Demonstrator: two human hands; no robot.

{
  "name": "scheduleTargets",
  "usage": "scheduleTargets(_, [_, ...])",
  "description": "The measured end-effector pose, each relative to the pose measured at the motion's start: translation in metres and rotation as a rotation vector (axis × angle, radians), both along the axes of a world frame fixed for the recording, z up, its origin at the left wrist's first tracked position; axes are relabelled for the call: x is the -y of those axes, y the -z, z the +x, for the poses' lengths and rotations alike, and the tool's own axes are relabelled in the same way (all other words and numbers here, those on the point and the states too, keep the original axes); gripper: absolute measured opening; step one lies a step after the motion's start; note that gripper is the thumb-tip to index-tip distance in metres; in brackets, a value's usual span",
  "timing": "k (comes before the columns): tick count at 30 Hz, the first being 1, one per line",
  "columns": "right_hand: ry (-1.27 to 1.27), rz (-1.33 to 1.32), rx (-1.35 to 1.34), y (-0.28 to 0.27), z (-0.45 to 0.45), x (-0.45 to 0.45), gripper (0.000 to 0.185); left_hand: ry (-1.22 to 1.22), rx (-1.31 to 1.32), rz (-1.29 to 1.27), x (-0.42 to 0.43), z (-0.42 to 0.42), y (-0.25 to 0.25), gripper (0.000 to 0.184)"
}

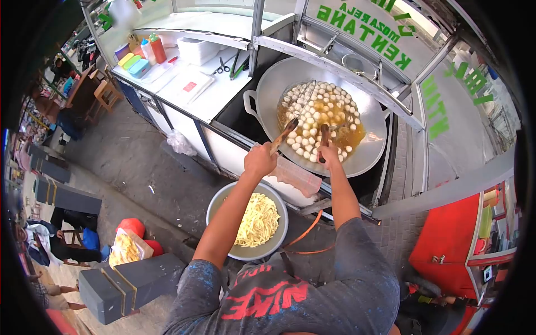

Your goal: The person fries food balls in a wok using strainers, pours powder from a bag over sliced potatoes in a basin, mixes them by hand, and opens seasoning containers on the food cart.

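Observation:
A large metal wok (268, 92) holds oil and many pale round balls (309, 140). My left hand (260, 161) is closed round the wooden handle (285, 135) of a wire utensil that reaches into the wok. Closed round a second dark wooden handle (324, 134) is my right hand (329, 154), over the near side of the wok; the far end of that tool lies among the balls and is hard to make out. Below my left forearm, a grey basin (216, 204) on the ground holds pale cut strips (258, 221).
A white counter (167, 92) at the left carries sauce bottles (158, 50), a white tub (195, 51), scissors (223, 65) and tongs (242, 68). The cart's metal frame (346, 64) crosses above the wok. A red cabinet (446, 245) stands at the right.

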State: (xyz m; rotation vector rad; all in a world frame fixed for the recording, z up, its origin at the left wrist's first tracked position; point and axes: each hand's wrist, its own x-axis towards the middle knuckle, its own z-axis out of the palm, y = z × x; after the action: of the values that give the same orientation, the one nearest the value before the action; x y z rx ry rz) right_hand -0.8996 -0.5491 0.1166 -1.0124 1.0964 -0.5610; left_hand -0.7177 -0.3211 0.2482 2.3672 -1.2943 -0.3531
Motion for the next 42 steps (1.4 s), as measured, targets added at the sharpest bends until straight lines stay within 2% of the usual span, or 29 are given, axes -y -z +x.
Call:
scheduleTargets(2, [0.068, 0.173, 0.183, -0.014, 0.028, -0.008, 0.022, 0.023, 0.018, 0.014, 0.002, -0.001, -0.002, 0.029])
scheduleTargets(6, [-0.006, 0.045, 0.293, -0.019, 0.034, 0.0, 0.025, 0.023, 0.044, -0.002, -0.012, -0.003, -0.019, 0.028])
scheduleTargets(8, [-0.074, -0.073, 0.222, -0.027, 0.016, -0.015, 0.039, 0.0, 0.035, -0.013, -0.031, -0.001, -0.035, 0.028])
scheduleTargets(11, [-0.133, -0.259, 0.076, -0.059, -0.013, -0.062, 0.056, -0.012, -0.005, -0.156, -0.058, 0.005, -0.034, 0.03])
scheduleTargets(14, [-0.11, -0.413, 0.028, -0.079, -0.018, -0.084, 0.05, -0.034, -0.073, -0.148, -0.065, 0.001, -0.045, 0.03])
scheduleTargets(16, [-0.148, -0.542, -0.159, -0.101, -0.025, -0.096, 0.036, -0.075, -0.107, -0.21, -0.071, -0.003, -0.042, 0.028])
scheduleTargets(17, [-0.114, -0.891, -0.261, -0.076, -0.026, -0.09, 0.036, -0.085, -0.148, -0.248, -0.078, -0.006, -0.043, 0.027])
scheduleTargets(19, [-0.179, -0.929, -0.364, -0.106, -0.042, -0.125, 0.045, -0.096, -0.182, -0.288, -0.093, -0.01, -0.044, 0.027])
scheduleTargets(20, [-0.171, -0.897, -0.402, -0.096, -0.053, -0.128, 0.056, -0.079, -0.216, -0.256, -0.103, -0.011, -0.051, 0.031])
scheduleTargets(21, [-0.182, -0.951, -0.716, -0.107, -0.062, -0.139, 0.061, -0.04, -0.216, -0.253, -0.104, -0.008, -0.04, 0.03])
scheduleTargets(22, [-0.145, -0.948, -0.864, -0.13, -0.066, -0.168, 0.061, -0.064, -0.169, -0.259, -0.103, -0.007, -0.029, 0.03])
scheduleTargets(24, [-0.171, -1.025, -1.075, -0.13, -0.086, -0.177, 0.064, -0.062, -0.198, -0.235, -0.107, -0.007, -0.025, 0.03])
scheduleTargets(25, [-0.174, -1.098, -1.076, -0.128, -0.099, -0.18, 0.066, -0.072, -0.183, -0.243, -0.107, -0.003, -0.025, 0.031])
scheduleTargets(28, [-0.188, -1.073, -1.281, -0.13, -0.129, -0.173, 0.073, -0.077, -0.186, -0.236, -0.112, -0.008, -0.019, 0.033])
scheduleTargets(31, [-0.17, -1.067, -1.378, -0.134, -0.154, -0.143, 0.08, -0.091, -0.162, -0.199, -0.108, -0.005, -0.021, 0.038])
scheduleTargets(34, [-0.179, -0.98, -1.469, -0.133, -0.177, -0.092, 0.074, -0.081, -0.126, -0.162, -0.101, -0.004, -0.024, 0.044])
scheduleTargets(37, [-0.194, -0.813, -1.297, -0.133, -0.177, -0.066, 0.068, -0.145, -0.057, -0.212, -0.088, -0.005, -0.012, 0.032])
scheduleTargets(38, [-0.212, -0.794, -1.227, -0.128, -0.169, -0.063, 0.064, -0.152, -0.085, -0.184, -0.088, -0.007, -0.019, 0.039])
scheduleTargets(39, [-0.193, -0.755, -1.102, -0.103, -0.164, -0.047, 0.057, -0.163, -0.096, -0.172, -0.084, -0.008, -0.02, 0.04])
scheduleTargets(40, [-0.14, -0.825, -0.906, -0.078, -0.15, -0.037, 0.053, -0.183, -0.079, -0.157, -0.077, -0.006, -0.011, 0.04])
scheduleTargets(41, [-0.198, -0.563, -0.806, -0.1, -0.124, -0.049, 0.052, -0.19, -0.077, -0.164, -0.075, -0.008, -0.012, 0.043])
scheduleTargets(42, [-0.21, -0.501, -0.785, -0.062, -0.109, -0.027, 0.058, -0.182, -0.108, -0.102, -0.073, -0.009, -0.02, 0.042])
